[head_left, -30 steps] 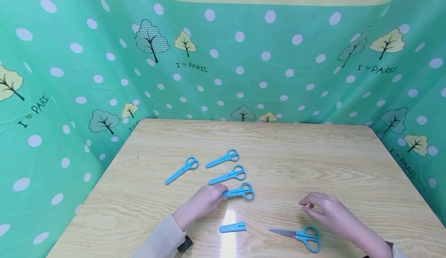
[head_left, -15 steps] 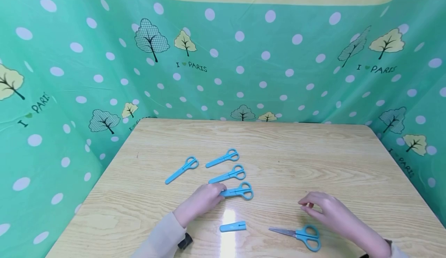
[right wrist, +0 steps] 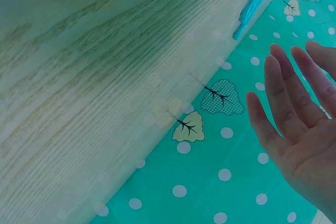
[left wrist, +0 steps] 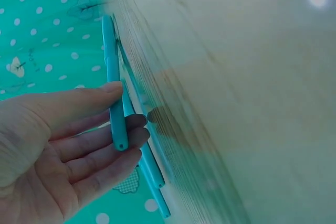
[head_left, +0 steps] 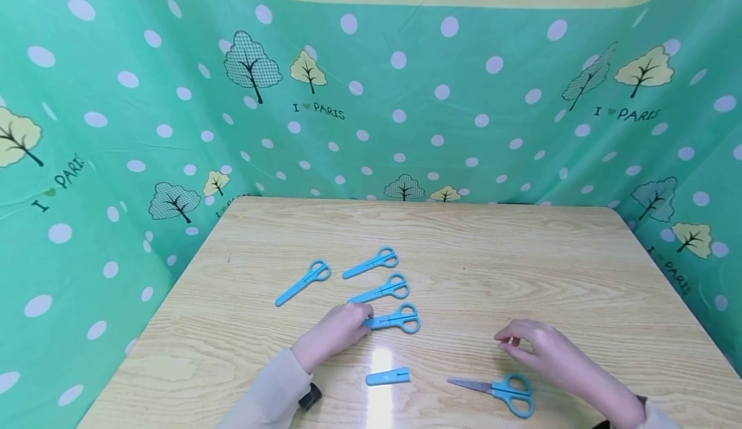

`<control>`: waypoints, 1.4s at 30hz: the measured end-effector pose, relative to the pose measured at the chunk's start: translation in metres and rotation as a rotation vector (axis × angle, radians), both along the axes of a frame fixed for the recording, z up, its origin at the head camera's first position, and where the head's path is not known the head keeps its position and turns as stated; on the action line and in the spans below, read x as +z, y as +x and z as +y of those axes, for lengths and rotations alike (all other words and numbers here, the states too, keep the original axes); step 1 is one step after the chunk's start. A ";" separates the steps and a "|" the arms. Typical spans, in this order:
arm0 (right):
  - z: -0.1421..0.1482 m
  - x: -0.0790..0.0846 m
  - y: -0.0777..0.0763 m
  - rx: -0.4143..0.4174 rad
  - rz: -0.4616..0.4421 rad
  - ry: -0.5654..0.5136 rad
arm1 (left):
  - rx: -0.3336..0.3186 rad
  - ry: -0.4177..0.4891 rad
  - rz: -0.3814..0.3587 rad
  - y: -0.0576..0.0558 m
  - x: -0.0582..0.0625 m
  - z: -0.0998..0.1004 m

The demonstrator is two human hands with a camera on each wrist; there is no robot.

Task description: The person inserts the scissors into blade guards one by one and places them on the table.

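My left hand (head_left: 333, 334) pinches the blue cover end of a pair of scissors (head_left: 387, 321), thumb on one side and fingers on the other; its handle rings point right. The left wrist view shows these covered scissors (left wrist: 116, 124) on edge between thumb and fingertips. With nothing in it, my right hand (head_left: 542, 350) hovers over the table at the right, its fingers loosely bent. Just below it lies an uncovered pair of scissors (head_left: 497, 390), blades pointing left. A loose blue blade cover (head_left: 384, 377) lies between the two hands, near the front.
Three more covered scissors lie beyond my left hand: one pair at the left (head_left: 301, 289), one at the back (head_left: 366, 266) and one right behind the held pair (head_left: 375, 294). A green dotted curtain (head_left: 440, 94) hangs around the wooden table (head_left: 522, 242).
My left hand has drawn the covered scissors very slightly to the left. The right hand, the uncovered scissors and the loose cover have stayed almost where they were.
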State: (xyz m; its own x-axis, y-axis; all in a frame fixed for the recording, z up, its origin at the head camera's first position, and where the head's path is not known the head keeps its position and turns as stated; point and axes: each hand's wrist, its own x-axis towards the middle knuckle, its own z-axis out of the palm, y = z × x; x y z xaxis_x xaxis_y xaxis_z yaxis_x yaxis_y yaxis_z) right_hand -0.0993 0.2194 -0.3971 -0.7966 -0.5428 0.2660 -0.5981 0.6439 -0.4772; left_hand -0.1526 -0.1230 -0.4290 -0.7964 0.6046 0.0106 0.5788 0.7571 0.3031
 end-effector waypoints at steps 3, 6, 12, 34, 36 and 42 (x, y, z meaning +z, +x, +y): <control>0.000 -0.002 0.000 0.008 0.006 -0.009 | 0.004 -0.010 0.001 -0.001 0.001 0.001; -0.001 -0.003 0.000 0.012 -0.001 -0.012 | 0.006 -0.024 0.004 -0.001 0.001 0.001; -0.001 -0.003 -0.001 0.013 -0.066 -0.001 | 0.006 -0.051 0.018 -0.001 0.000 0.000; 0.011 -0.004 0.014 0.032 -0.171 0.078 | -0.088 0.101 -0.057 0.028 0.018 -0.005; 0.012 -0.005 0.016 0.028 -0.183 0.088 | -0.102 0.115 -0.063 0.030 0.018 -0.005; 0.015 -0.009 0.022 0.018 -0.272 0.102 | -0.113 0.110 -0.092 0.037 0.018 -0.003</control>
State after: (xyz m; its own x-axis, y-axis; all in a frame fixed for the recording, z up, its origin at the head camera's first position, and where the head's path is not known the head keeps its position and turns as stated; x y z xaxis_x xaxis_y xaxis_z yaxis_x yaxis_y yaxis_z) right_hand -0.0776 0.2340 -0.4059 -0.8214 -0.5702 -0.0124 -0.4688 0.6873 -0.5548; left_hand -0.1159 -0.1257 -0.4110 -0.7238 0.6899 0.0116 0.6246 0.6480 0.4359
